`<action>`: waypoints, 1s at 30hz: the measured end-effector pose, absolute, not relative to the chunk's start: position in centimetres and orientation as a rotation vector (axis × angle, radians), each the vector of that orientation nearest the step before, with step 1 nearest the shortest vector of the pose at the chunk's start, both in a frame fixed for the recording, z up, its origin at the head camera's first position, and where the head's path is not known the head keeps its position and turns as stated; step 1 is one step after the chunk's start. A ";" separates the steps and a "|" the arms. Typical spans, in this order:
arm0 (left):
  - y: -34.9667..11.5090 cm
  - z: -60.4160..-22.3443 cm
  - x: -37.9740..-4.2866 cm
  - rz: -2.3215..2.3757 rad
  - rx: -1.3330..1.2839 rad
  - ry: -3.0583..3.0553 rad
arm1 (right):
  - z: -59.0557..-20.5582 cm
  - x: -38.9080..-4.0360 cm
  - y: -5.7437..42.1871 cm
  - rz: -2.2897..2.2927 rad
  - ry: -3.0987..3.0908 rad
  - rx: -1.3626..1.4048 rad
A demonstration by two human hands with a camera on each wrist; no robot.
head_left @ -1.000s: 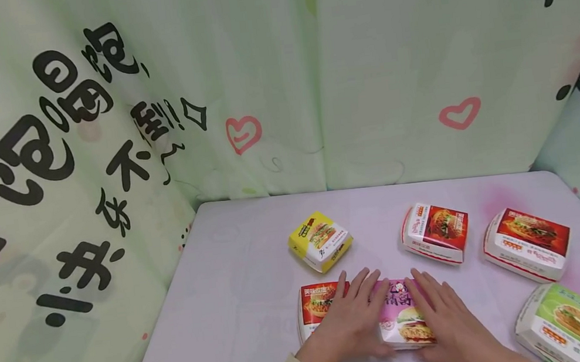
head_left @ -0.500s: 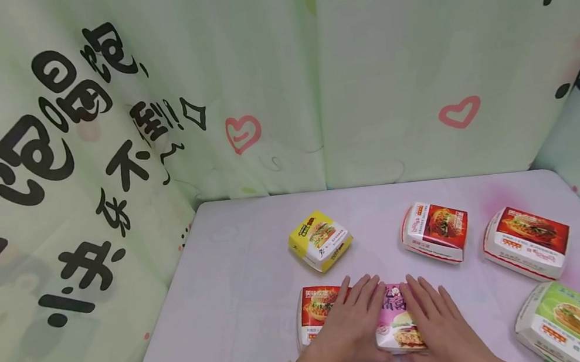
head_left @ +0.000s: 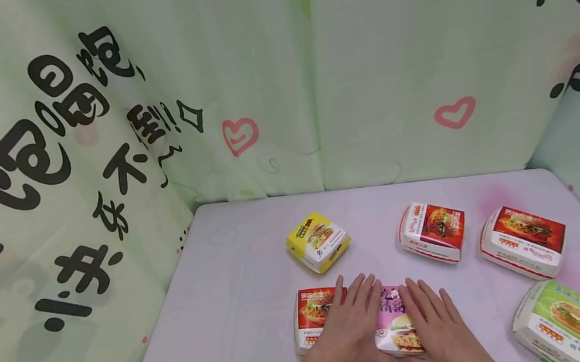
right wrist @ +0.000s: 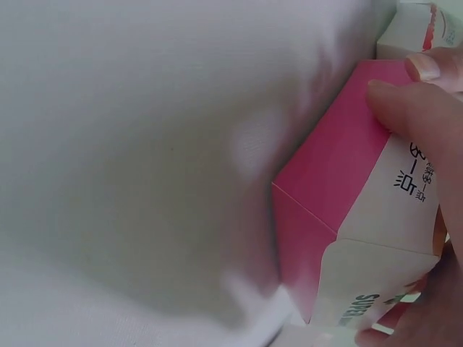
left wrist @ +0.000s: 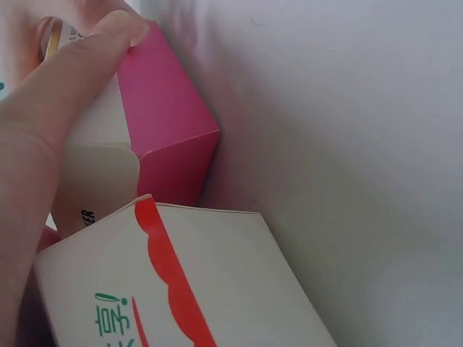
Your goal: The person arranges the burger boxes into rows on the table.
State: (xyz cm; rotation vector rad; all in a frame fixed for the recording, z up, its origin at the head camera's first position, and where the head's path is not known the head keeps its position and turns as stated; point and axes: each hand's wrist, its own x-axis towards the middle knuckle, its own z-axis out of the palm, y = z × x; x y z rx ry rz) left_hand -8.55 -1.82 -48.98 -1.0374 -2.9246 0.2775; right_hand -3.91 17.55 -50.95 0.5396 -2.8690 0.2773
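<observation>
A pink and white burger box [head_left: 393, 319] lies near the front of the table, between my two hands. My left hand [head_left: 347, 331] grips its left side, and my right hand [head_left: 443, 330] holds its right side. In the left wrist view a thumb presses on the front of the pink box [left wrist: 170, 94]. Thumb and fingers hold the pink box [right wrist: 333, 152] in the right wrist view too. Close against its left stands a red and white burger box [head_left: 314, 311], partly covered by my left hand; its white side [left wrist: 224, 267] shows in the left wrist view.
Farther back sits a small yellow burger box [head_left: 319, 241]. Toward the right are two more red and white boxes, one smaller [head_left: 433, 232] and one larger [head_left: 524, 242], and a green box [head_left: 575, 319] near the front. A printed curtain [head_left: 374, 77] hangs behind the table.
Both hands have shifted the pink box a little left and toward the front. The red box beside it has moved slightly left and nearer too. The other boxes stay where they were.
</observation>
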 end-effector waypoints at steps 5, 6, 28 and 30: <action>-1.7 -49.0 -8.6 0.278 -1.028 -2.921 | -50.5 -3.8 17.4 0.325 -2.962 0.508; -1.6 -48.9 -8.6 0.283 -1.027 -2.921 | -50.5 -3.8 17.4 0.332 -2.978 0.502; -0.8 -48.8 -7.8 0.344 -1.036 -2.924 | -50.4 -3.8 17.6 0.386 -3.013 0.492; -0.9 -48.7 -7.8 0.327 -1.043 -2.925 | -50.2 -3.8 17.7 0.436 -3.020 0.496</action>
